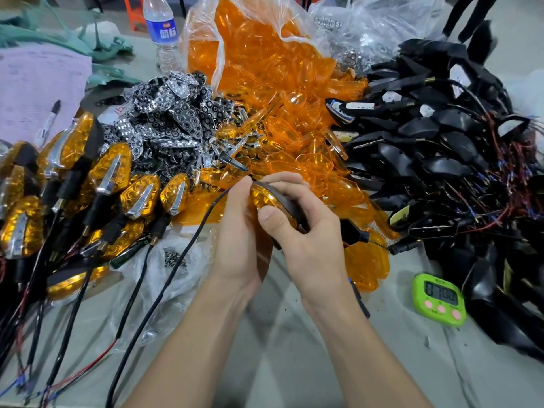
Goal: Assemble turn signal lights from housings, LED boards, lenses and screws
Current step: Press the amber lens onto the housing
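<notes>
Head view puts your grip at the centre of the frame. Your right hand [312,231] is wrapped round the black housing [290,203] from underneath, with its thumb flat on the amber lens [262,197]. Your left hand [241,231] is closed on the upper tip of the same unit, fingertips pinching lens against housing. Neither hand has any slack.

This looks like the seating step. Press evenly along the rim rather than at one spot, and check that no gap shows at the seam before you let go. Keep the cable [188,245], which trails from the unit toward the lower left, clear of the joint.

Just behind your fingers lies the pile of loose lenses [294,119]. The finished lights [110,172] sit at the left, the spare housings [441,148] at the right, and the green timer [438,298] at the lower right.
</notes>
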`<state>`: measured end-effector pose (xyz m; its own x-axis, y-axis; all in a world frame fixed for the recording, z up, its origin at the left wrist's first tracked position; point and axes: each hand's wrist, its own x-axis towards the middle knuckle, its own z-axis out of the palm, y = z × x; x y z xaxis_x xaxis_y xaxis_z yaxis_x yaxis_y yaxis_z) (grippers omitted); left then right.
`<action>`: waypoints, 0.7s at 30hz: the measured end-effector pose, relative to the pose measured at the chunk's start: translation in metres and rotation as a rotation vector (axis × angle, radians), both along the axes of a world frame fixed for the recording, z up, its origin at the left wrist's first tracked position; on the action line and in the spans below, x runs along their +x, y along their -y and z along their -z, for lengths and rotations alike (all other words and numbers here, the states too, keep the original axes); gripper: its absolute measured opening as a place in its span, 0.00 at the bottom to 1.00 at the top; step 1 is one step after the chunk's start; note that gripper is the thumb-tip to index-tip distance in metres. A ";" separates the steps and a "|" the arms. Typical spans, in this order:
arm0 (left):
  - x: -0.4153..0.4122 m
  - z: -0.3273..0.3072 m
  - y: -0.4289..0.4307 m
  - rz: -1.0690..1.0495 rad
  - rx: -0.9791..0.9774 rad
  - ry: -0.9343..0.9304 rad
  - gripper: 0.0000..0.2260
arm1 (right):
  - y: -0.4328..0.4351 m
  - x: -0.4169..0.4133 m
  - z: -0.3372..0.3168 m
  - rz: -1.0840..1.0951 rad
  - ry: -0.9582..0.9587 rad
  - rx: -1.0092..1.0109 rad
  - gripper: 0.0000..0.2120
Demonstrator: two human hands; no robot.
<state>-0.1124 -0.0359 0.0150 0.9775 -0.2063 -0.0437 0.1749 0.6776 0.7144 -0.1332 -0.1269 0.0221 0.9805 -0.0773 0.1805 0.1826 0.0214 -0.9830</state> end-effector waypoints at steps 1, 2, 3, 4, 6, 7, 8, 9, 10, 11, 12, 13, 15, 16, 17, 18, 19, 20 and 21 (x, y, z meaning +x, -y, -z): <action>-0.002 0.001 0.002 -0.020 0.007 -0.002 0.25 | 0.000 0.000 0.000 0.000 -0.006 -0.012 0.12; -0.003 0.001 0.005 -0.042 0.015 -0.004 0.24 | 0.000 -0.001 0.000 -0.002 -0.010 -0.021 0.12; -0.005 0.001 0.006 -0.067 0.019 -0.005 0.24 | -0.001 -0.002 0.001 0.001 -0.011 -0.029 0.13; -0.006 -0.001 0.008 -0.089 0.020 -0.004 0.23 | -0.003 -0.003 0.001 0.008 -0.009 -0.040 0.13; -0.007 -0.002 0.011 -0.126 0.028 0.006 0.21 | -0.008 -0.006 0.002 0.028 0.001 -0.065 0.15; -0.008 -0.003 0.012 -0.139 0.034 0.016 0.20 | -0.010 -0.007 0.002 0.034 0.007 -0.076 0.16; -0.008 -0.004 0.013 -0.149 0.040 0.029 0.20 | -0.012 -0.007 0.002 0.038 0.014 -0.087 0.16; -0.008 -0.005 0.014 -0.157 0.047 0.040 0.20 | -0.013 -0.007 0.001 0.041 0.022 -0.102 0.17; -0.007 -0.006 0.014 -0.164 0.054 0.045 0.19 | -0.014 -0.007 0.001 0.042 0.028 -0.121 0.16; -0.006 -0.007 0.014 -0.169 0.059 0.043 0.19 | -0.014 -0.006 0.000 0.044 0.036 -0.137 0.16; -0.005 -0.007 0.014 -0.169 0.060 0.038 0.18 | -0.014 -0.005 0.000 0.046 0.043 -0.149 0.15; -0.005 -0.008 0.014 -0.169 0.056 0.031 0.18 | -0.014 -0.004 0.001 0.049 0.043 -0.158 0.14; -0.003 -0.008 0.014 -0.166 0.047 0.025 0.17 | -0.013 -0.002 0.001 0.048 0.030 -0.170 0.13; -0.003 -0.008 0.014 -0.167 0.046 0.025 0.17 | -0.013 -0.001 0.002 0.042 0.021 -0.168 0.13; -0.002 -0.008 0.014 -0.170 0.051 0.025 0.17 | -0.013 0.000 0.003 0.033 0.009 -0.159 0.13; -0.001 -0.008 0.014 -0.177 0.066 0.022 0.17 | -0.013 0.001 0.003 0.019 -0.006 -0.141 0.14; 0.000 -0.008 0.013 -0.186 0.086 0.012 0.17 | -0.013 0.002 0.003 -0.002 -0.022 -0.121 0.14; 0.001 -0.009 0.012 -0.195 0.107 -0.003 0.17 | -0.013 0.003 0.003 -0.025 -0.039 -0.107 0.14; 0.003 -0.009 0.010 -0.199 0.128 -0.024 0.16 | -0.013 0.004 0.003 -0.041 -0.055 -0.098 0.14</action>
